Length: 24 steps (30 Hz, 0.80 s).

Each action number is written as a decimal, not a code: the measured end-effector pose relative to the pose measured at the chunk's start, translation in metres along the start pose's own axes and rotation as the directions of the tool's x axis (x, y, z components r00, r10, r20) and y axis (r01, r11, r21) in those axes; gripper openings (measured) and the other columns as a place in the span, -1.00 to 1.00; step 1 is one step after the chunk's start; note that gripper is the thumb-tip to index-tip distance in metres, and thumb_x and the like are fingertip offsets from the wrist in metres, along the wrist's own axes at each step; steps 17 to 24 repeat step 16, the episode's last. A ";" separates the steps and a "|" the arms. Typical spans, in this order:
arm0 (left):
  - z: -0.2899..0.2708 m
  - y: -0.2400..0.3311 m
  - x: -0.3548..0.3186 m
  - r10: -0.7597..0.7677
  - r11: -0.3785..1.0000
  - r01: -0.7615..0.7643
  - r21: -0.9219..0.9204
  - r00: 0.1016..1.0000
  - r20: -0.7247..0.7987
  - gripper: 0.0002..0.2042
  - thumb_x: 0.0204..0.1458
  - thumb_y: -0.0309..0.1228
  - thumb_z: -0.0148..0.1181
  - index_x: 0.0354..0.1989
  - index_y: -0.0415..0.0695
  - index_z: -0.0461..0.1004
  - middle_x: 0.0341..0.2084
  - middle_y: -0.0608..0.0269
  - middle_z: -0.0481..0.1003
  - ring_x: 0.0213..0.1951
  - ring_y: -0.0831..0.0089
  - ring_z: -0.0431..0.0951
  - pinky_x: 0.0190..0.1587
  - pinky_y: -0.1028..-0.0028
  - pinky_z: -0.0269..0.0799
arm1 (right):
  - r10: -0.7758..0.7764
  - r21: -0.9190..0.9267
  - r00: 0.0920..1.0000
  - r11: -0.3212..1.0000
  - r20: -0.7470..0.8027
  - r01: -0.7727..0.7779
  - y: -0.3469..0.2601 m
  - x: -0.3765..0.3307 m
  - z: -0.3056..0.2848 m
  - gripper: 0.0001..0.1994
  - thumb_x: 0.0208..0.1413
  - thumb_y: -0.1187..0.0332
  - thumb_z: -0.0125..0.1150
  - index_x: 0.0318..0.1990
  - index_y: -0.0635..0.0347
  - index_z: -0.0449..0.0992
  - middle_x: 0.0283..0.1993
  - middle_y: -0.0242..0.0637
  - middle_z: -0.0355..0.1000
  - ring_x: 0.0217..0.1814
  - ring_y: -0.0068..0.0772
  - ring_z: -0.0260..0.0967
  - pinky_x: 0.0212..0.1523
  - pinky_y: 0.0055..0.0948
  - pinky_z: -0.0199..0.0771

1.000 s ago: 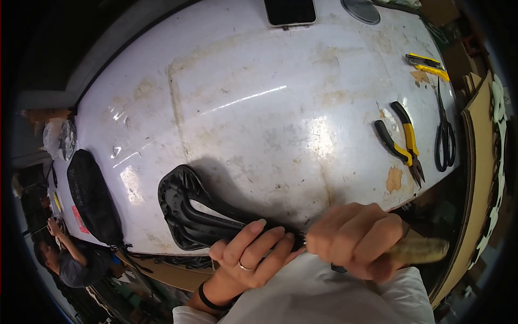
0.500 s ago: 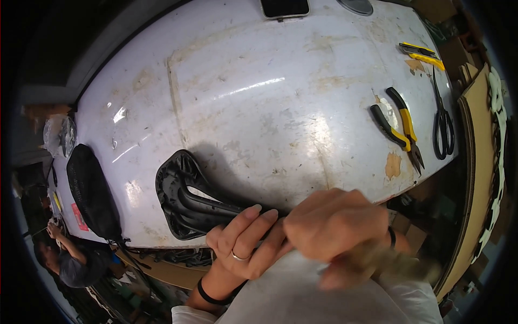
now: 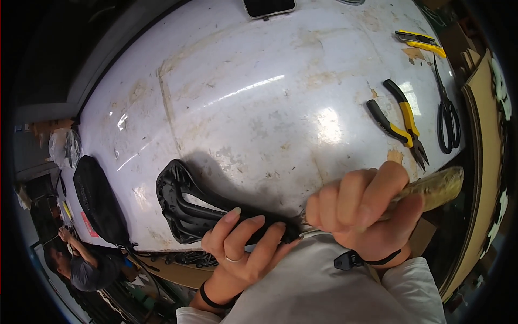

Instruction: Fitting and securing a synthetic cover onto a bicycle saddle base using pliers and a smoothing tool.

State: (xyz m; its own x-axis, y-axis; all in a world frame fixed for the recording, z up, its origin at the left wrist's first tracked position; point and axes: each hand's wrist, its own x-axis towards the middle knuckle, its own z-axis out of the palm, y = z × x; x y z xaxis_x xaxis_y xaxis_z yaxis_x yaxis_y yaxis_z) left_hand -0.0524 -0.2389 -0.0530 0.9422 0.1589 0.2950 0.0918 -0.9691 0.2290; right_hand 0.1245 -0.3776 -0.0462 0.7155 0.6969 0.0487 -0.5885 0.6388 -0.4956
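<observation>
A black bicycle saddle (image 3: 181, 213) lies underside up at the near edge of the white table, its wide rear to the left and its narrow nose to the right. My left hand (image 3: 245, 240), a ring on one finger, is closed around the nose part. My right hand (image 3: 361, 208) is a fist around a tool wrapped in yellowish-brown tape (image 3: 440, 189), whose thick end sticks out to the right. A thin metal piece (image 3: 313, 233) shows below that fist, by the tip of the nose. Where it joins the handle is hidden.
Pliers with yellow-black handles (image 3: 402, 119), black scissors (image 3: 447, 116) and a yellow utility knife (image 3: 421, 40) lie at the right. A phone (image 3: 270, 6) lies at the far edge. A black covered saddle-like piece (image 3: 97, 200) rests at left; beyond it another person (image 3: 86, 264) works.
My right fist has turned over and moved right and away from me, swinging the taped handle up from over my lap. My left hand keeps hold of the saddle. The view has shifted slightly.
</observation>
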 end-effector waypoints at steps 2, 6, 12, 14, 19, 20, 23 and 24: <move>0.001 0.000 -0.001 0.000 1.000 0.000 -0.001 1.000 0.003 -0.58 -0.20 -0.01 0.72 -0.21 0.10 0.75 0.10 0.20 0.40 0.31 -0.05 0.26 0.30 0.11 0.31 | 0.027 -0.261 0.978 0.965 0.205 0.029 0.005 0.009 -0.004 -0.44 0.56 -0.32 -0.28 -0.12 0.02 0.29 -0.40 -0.35 0.25 -0.53 -0.40 0.09 -0.35 -0.21 0.24; 0.011 -0.002 -0.005 -0.026 0.999 0.029 0.021 0.994 -0.108 -0.72 0.00 0.07 0.59 -0.19 0.31 0.75 0.01 0.43 0.52 0.23 0.16 0.37 0.18 0.26 0.21 | 0.096 -0.349 0.977 0.937 0.188 -0.025 0.010 0.012 -0.002 -0.42 0.56 -0.31 -0.28 -0.14 0.05 0.28 -0.42 -0.34 0.29 -0.55 -0.40 0.12 -0.37 -0.20 0.25; 0.019 -0.001 -0.010 -0.035 0.996 0.051 0.070 0.975 -0.219 -0.75 0.09 0.19 0.46 -0.21 0.42 0.74 0.08 0.46 0.52 0.30 0.15 0.27 0.35 0.14 0.09 | 0.101 -0.285 0.981 0.957 0.167 -0.049 0.014 0.017 0.001 -0.44 0.57 -0.28 -0.23 -0.16 0.08 0.29 -0.42 -0.31 0.31 -0.55 -0.39 0.12 -0.40 -0.19 0.25; 0.020 -0.003 -0.012 -0.040 0.994 0.062 0.085 0.971 -0.235 -0.73 0.08 0.22 0.44 -0.22 0.43 0.74 0.10 0.45 0.52 0.32 0.15 0.25 0.40 0.10 0.05 | 0.108 -0.285 0.978 0.957 0.178 -0.054 0.016 0.019 0.001 -0.44 0.57 -0.28 -0.22 -0.15 0.09 0.29 -0.41 -0.30 0.31 -0.56 -0.39 0.12 -0.41 -0.18 0.25; 0.016 -0.005 -0.010 -0.023 0.997 0.037 0.063 0.977 -0.214 -0.71 0.06 0.23 0.46 -0.19 0.43 0.75 0.16 0.42 0.52 0.34 0.15 0.24 0.44 0.08 0.03 | 0.117 -0.284 0.975 0.957 0.189 -0.060 0.020 0.021 0.001 -0.44 0.57 -0.27 -0.22 -0.14 0.09 0.29 -0.41 -0.29 0.32 -0.56 -0.39 0.12 -0.42 -0.18 0.25; 0.016 -0.005 -0.010 -0.023 0.997 0.037 0.063 0.977 -0.214 -0.71 0.06 0.23 0.46 -0.19 0.43 0.75 0.16 0.42 0.52 0.34 0.15 0.24 0.44 0.08 0.03 | 0.117 -0.284 0.975 0.957 0.189 -0.060 0.020 0.021 0.001 -0.44 0.57 -0.27 -0.22 -0.14 0.09 0.29 -0.41 -0.29 0.32 -0.56 -0.39 0.12 -0.42 -0.18 0.25; 0.016 -0.005 -0.010 -0.023 0.997 0.037 0.063 0.977 -0.214 -0.71 0.06 0.23 0.46 -0.19 0.43 0.75 0.16 0.42 0.52 0.34 0.15 0.24 0.44 0.08 0.03 | 0.117 -0.284 0.975 0.957 0.189 -0.060 0.020 0.021 0.001 -0.44 0.57 -0.27 -0.22 -0.14 0.09 0.29 -0.41 -0.29 0.32 -0.56 -0.39 0.12 -0.42 -0.18 0.25; 0.016 -0.005 -0.010 -0.023 0.997 0.037 0.063 0.977 -0.214 -0.71 0.06 0.23 0.46 -0.19 0.43 0.75 0.16 0.42 0.52 0.34 0.15 0.24 0.44 0.08 0.03 | 0.117 -0.284 0.975 0.957 0.189 -0.060 0.020 0.021 0.001 -0.44 0.57 -0.27 -0.22 -0.14 0.09 0.29 -0.41 -0.29 0.32 -0.56 -0.39 0.12 -0.42 -0.18 0.25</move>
